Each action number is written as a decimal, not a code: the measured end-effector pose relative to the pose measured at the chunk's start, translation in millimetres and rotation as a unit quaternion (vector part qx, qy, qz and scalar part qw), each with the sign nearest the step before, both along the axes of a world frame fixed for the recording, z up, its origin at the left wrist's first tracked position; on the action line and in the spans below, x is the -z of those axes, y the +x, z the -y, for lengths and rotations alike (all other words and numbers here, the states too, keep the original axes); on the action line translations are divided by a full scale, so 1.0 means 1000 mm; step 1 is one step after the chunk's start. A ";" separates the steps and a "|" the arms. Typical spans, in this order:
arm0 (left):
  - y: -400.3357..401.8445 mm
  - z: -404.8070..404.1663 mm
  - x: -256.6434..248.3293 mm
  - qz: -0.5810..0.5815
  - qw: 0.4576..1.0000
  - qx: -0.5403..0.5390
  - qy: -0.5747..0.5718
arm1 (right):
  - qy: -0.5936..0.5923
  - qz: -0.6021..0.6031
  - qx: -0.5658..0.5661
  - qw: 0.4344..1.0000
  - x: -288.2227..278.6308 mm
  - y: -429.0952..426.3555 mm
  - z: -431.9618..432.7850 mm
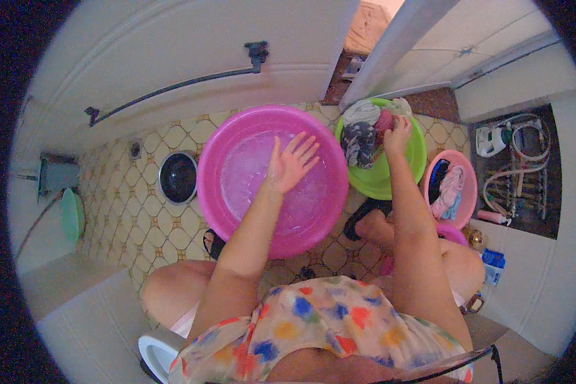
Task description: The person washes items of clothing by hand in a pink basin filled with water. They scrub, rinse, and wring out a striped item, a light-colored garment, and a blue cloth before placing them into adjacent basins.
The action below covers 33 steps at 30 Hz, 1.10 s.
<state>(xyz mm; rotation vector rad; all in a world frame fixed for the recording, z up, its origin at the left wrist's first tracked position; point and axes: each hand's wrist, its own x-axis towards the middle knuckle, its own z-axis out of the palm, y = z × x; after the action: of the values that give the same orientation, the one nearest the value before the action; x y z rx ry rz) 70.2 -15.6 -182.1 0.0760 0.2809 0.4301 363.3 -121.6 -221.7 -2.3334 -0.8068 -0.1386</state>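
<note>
My left hand (290, 163), palm up with its fingers spread, is over a large pink plastic basin (273, 113) and holds nothing. Sudsy water (249, 168) covers the bottom of that basin. To the right stands a lime-green plastic basin (384, 187) with a pile of clothes at its far side. There my right hand (397, 137) reaches down, its thumb and fingers around the edge of a red cloth (383, 124); whether they grip it is unclear. Beside the red cloth lie a grey-white cloth (361, 114) and a dark patterned cloth (359, 141).
Right of the green basin, a salmon-pink tub (470, 192) holds folded clothes (449, 192). A dark bowl with a pale rim (177, 177) stands left on the tiled floor (149, 230). A wall recess (523, 168) contains pipes and a white bottle (490, 140). The door (403, 53) stands ajar.
</note>
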 end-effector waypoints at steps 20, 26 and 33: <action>-0.032 0.063 0.102 -0.403 0.648 0.333 0.554 | -0.094 -0.092 -0.326 0.936 -0.078 -0.107 0.039; 0.004 0.015 0.075 -0.423 0.698 0.157 0.555 | -0.080 -0.017 -0.306 0.948 -0.126 -0.072 0.062; 0.034 0.017 0.035 -0.420 0.741 0.026 0.523 | -0.199 0.016 -0.244 0.949 -0.217 0.007 0.142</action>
<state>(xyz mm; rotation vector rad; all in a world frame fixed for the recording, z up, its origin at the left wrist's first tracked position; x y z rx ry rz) 104.1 -33.1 -216.6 1.4267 0.9034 0.4322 370.3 -263.3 -5.2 -2.4102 -1.5158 0.2211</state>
